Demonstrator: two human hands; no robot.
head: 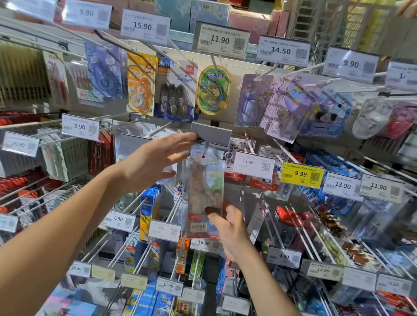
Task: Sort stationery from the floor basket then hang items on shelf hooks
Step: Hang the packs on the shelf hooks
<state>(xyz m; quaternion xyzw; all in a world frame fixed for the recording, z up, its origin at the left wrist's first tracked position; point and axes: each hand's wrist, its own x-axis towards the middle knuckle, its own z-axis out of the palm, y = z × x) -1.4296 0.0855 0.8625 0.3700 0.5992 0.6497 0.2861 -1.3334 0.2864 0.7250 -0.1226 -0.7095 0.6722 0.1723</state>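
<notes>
Stationery pack (204,185) stands upright, hang hole at top, just under grey hook tag (210,133). Right hand (229,225) pinches pack's bottom; left hand (154,159), fingers spread, reaches tag.

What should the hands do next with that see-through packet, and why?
Probably slide the clear packet back onto the hook. The right hand grips its bottom end, its top hole seems to sit just at the hook's tip, and the left hand has straight fingers on the grey tag flap above, apparently holding it out of the way.
</notes>
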